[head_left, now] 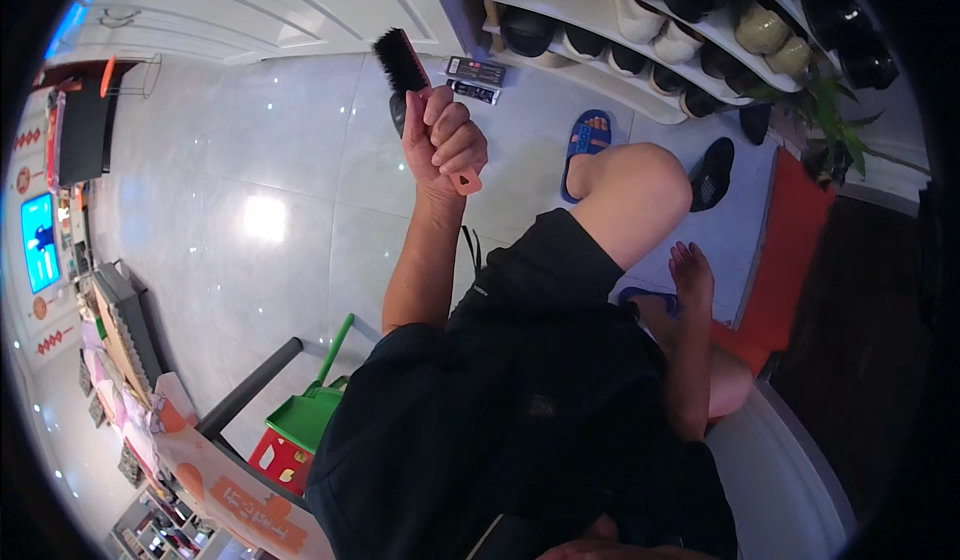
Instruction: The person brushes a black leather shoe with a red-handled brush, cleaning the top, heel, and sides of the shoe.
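My left hand (446,142) is raised over the tiled floor, fingers wrapped round the handle of a shoe brush (402,64). The brush has black bristles and a reddish wooden back; its handle end pokes out below my fist. Behind the hand, a dark shoe (397,115) is mostly hidden. On the floor just beyond lie a dark box (475,71) and a black tube (472,92). My right hand (692,278) hangs beside my knee with its fingers stretched out, holding nothing. Past the knee stands a black shoe (712,174).
A shoe rack (560,0) full of shoes lines the far wall, beside a white door (330,5). My feet wear blue slippers (588,135). A red mat (785,250) and a plant (838,120) are at right. Green plastic furniture (303,418) is at lower left.
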The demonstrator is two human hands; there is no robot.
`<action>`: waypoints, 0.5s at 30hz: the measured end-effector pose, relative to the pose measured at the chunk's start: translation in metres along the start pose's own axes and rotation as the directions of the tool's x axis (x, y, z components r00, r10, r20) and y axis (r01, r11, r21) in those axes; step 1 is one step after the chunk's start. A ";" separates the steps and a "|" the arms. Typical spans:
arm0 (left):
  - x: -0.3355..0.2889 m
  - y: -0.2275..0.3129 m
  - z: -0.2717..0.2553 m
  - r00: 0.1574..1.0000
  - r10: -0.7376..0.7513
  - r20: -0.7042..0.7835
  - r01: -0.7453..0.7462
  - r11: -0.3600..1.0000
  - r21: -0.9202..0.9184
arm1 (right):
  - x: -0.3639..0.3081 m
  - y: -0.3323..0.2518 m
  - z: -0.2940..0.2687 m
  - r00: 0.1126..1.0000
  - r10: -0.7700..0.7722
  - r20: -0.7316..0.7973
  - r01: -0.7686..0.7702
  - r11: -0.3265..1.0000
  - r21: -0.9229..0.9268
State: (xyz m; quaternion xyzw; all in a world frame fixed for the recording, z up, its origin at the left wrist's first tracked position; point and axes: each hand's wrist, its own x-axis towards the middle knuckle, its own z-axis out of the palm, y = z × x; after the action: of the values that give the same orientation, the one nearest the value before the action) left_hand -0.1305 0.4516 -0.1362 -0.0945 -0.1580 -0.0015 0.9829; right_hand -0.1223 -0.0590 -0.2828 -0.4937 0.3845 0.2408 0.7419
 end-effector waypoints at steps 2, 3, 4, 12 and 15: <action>-0.002 0.007 -0.009 0.999 0.000 0.044 0.000 1.000 -0.020 | -0.006 0.000 -0.001 1.000 -0.003 -0.021 0.003 1.000 0.010; -0.005 0.013 -0.017 1.000 -0.002 0.003 0.002 1.000 0.019 | -0.008 0.001 -0.001 1.000 -0.013 -0.020 0.013 1.000 0.014; -0.010 0.022 -0.025 0.999 -0.003 -0.041 0.005 0.998 0.059 | -0.012 0.002 -0.002 1.000 -0.020 -0.020 0.020 1.000 0.019; -0.109 0.120 -0.181 0.516 0.644 -0.565 0.825 -0.197 0.529 | -0.021 0.007 -0.011 0.998 -0.019 -0.065 0.019 1.000 -0.002; -0.145 0.126 -0.229 0.724 0.657 -0.209 0.686 -0.653 0.322 | -0.021 0.018 -0.026 0.996 -0.008 -0.091 0.011 0.999 0.032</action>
State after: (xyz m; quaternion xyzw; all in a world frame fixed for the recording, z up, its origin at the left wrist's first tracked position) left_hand -0.1929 0.5290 -0.4181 0.8809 0.3281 0.0722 0.3334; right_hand -0.1564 -0.0751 -0.2810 -0.4937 0.4193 0.2085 0.7328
